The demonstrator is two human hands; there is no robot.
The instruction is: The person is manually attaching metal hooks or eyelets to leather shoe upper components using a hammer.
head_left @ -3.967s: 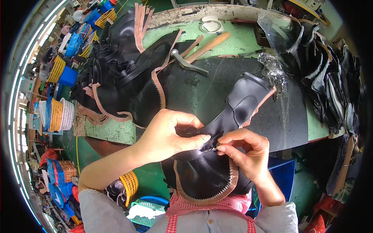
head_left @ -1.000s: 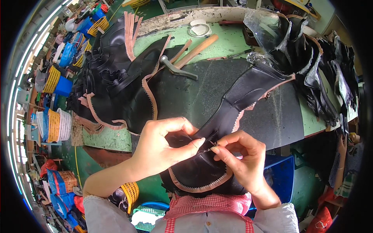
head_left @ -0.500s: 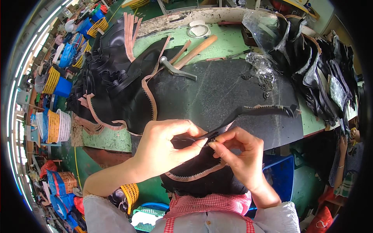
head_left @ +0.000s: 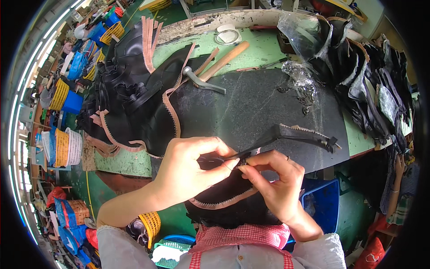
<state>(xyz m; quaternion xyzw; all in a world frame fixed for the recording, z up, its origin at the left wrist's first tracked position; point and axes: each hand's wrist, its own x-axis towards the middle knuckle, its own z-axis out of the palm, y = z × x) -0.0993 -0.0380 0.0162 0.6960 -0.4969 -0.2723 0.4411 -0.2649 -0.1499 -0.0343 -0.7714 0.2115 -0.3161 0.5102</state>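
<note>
Above the table's near edge, my left hand [head_left: 186,168] pinches a black leather strap [head_left: 298,132] between thumb and fingers. My right hand [head_left: 280,179] is closed beside it, thumb and forefinger pinching a small dark metal piece against the strap; its exact shape is mostly covered by the fingertips. The strap's loose end sticks out to the right over the table. Below both hands hangs a black leather piece [head_left: 224,184] with a pinkish, zigzag-cut edge. Several small dark metal fittings [head_left: 306,102] lie by a clear plastic bag [head_left: 298,74] farther right.
A wooden-handled hammer [head_left: 224,60] lies on the dark board [head_left: 242,103]. Black leather pieces [head_left: 130,85] pile up at left, more [head_left: 354,67] at right. A blue bin [head_left: 329,197] stands below the table edge. Another person's arm [head_left: 395,193] shows at far right.
The strap's loose end has swung down and slightly left. My right hand's fingers have shifted a little at the pinch; my left hand stays nearly still.
</note>
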